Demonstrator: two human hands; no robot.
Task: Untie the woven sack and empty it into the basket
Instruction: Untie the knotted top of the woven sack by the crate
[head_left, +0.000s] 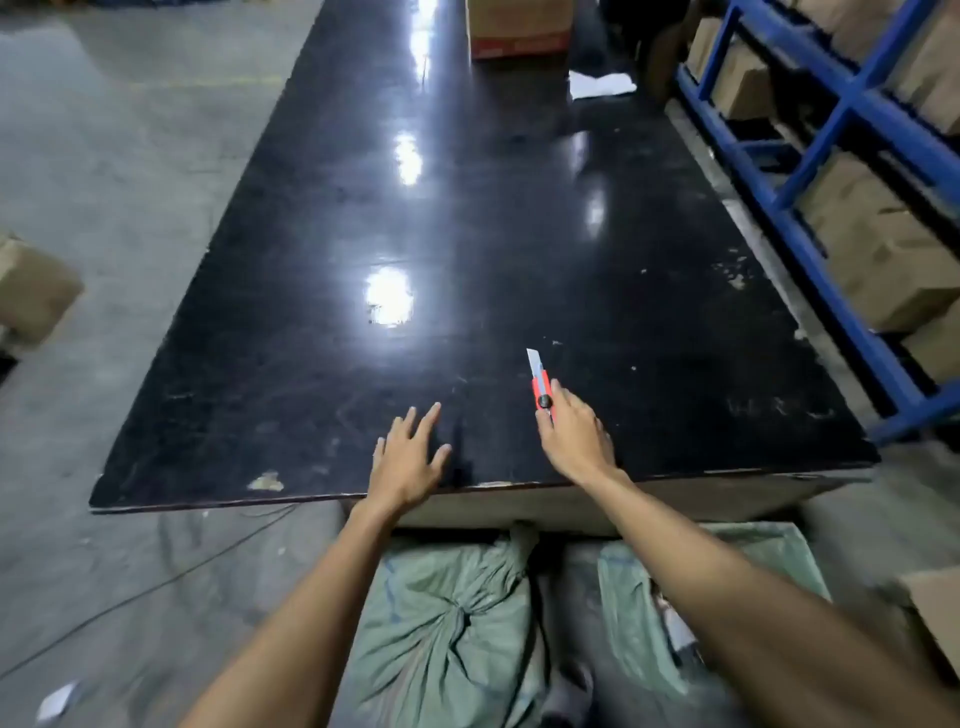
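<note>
A green woven sack (447, 634) with a knotted neck stands on the floor below me, against the near end of a long black table (441, 234). A second green sack (644, 623) lies to its right, partly behind my right forearm. My left hand (408, 457) rests flat on the table's near edge with fingers spread. My right hand (571, 431) lies on a red utility knife (540, 387) with its blade out, pointing away from me; fingers touch the handle, the grip is unclear. No basket is in view.
Blue metal shelving (831, 156) with brown cartons runs along the right. A cardboard box (519, 26) stands at the table's far end. Another carton (31, 296) sits on the concrete floor at left, one (935, 603) at right. A thin cable (156, 582) crosses the floor.
</note>
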